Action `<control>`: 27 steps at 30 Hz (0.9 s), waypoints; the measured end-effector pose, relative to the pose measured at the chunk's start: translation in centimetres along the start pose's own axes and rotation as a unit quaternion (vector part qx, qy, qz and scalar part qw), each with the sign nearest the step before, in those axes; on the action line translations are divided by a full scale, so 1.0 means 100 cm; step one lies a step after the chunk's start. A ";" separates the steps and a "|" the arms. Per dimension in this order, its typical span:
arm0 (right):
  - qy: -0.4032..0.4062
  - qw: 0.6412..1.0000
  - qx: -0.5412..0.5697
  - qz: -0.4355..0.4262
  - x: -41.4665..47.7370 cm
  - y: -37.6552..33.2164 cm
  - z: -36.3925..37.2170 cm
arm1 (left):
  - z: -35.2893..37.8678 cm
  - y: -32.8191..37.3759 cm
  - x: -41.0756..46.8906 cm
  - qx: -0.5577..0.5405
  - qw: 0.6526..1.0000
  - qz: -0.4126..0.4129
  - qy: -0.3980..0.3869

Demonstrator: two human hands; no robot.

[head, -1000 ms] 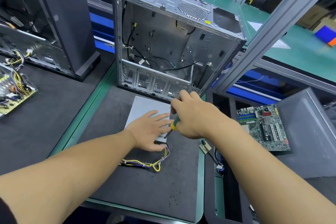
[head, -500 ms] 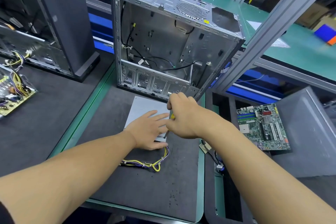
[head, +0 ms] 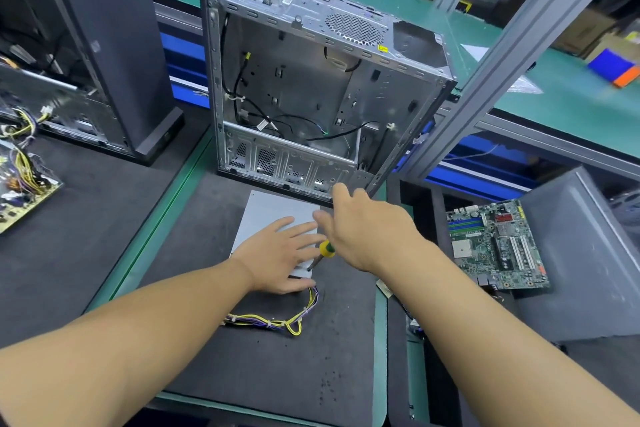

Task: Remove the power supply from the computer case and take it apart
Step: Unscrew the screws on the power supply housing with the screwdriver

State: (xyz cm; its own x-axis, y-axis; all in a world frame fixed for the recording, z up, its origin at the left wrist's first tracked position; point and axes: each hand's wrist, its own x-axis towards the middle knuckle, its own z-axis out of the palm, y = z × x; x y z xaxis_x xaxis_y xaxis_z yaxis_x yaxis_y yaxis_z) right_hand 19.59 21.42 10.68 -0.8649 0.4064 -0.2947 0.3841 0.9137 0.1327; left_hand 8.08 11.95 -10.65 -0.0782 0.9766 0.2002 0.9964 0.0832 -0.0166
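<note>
Both hands were set close together over the flat grey metal power supply (head: pixel 270 206), which was found out of the open silver steel computer case (head: pixel 311 80) and laid on the black rubber mat (head: pixel 259 374) just in front of that case. The left hand (head: pixel 275 253) was pressed flat on the lid, fingers straight and spread, at the end farthest from the case. The right hand (head: pixel 367 232) was held just beside it with a yellow-and-green-handled screwdriver (head: pixel 326 249) tucked beneath the palm, the shaft tilted down to the lid. Its upper fingers were seen lifted and blurred, so how firmly the handle was gripped could not be told, and no screw head could be made out. A yellow and purple cable bundle (head: pixel 277 319) was trailed from the box's end away from the case. Removal was judged done and the opening of the housing only begun. From here, the tip could be thrown out of a screw head by too loose a grip, and the head rounded. The shaft could then be driven into the left fingers, which were laid just beside it. Should the downward pressure be eased, the box could be skidded across the mat.
</note>
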 end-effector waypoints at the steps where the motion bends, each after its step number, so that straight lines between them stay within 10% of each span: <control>1: 0.017 1.000 -0.009 -0.012 0.000 0.000 0.002 | 0.001 0.000 0.000 0.001 1.000 -0.001 -0.005; 8: -0.083 0.990 0.091 -0.073 -0.004 0.007 -0.005 | -0.004 0.002 0.002 0.007 1.000 0.012 0.027; 14: 0.059 0.997 -0.028 -0.046 -0.007 0.000 0.006 | -0.003 0.001 0.000 0.003 1.000 -0.002 -0.015; 20: -0.081 0.988 0.092 -0.092 -0.003 0.004 -0.005 | -0.002 0.001 0.002 -0.011 0.993 0.035 0.114; 27: 0.029 0.998 0.013 -0.057 0.001 0.001 0.001 | -0.001 -0.002 0.002 0.001 1.000 0.004 -0.010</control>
State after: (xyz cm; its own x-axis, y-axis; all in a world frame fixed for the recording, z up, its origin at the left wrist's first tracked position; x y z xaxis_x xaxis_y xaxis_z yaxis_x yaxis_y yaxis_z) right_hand 19.58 21.59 10.54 -0.9204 0.2992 -0.2516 0.2896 0.9542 0.0755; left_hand 7.90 12.09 -10.48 -0.0702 0.9812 0.1798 0.9970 0.0749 -0.0193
